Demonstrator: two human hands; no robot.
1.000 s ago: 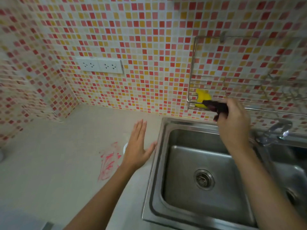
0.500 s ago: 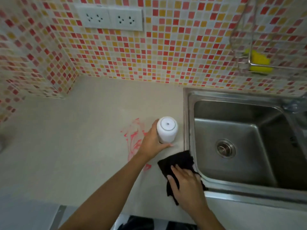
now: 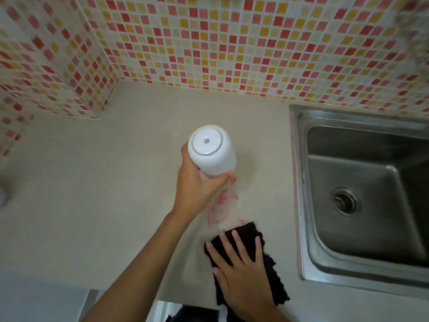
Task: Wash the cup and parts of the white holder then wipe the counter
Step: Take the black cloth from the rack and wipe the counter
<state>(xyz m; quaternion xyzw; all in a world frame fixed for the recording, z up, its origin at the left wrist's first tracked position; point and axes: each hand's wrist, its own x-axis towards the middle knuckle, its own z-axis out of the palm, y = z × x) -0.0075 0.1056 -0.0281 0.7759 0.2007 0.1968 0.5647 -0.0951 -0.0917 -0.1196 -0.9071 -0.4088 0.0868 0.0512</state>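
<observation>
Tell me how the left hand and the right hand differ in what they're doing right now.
The left hand is wrapped around the upside-down white cup, holding it above the counter; the right hand lies flat, fingers spread, pressing the black cloth onto the counter. The left hand is farther from the front edge, beside the red stain; the right is nearer, just below the stain. Both are bare.

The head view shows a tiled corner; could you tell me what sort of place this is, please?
Most likely a home kitchen: a steel sink set in a beige counter, with a mosaic tile wall behind.
</observation>
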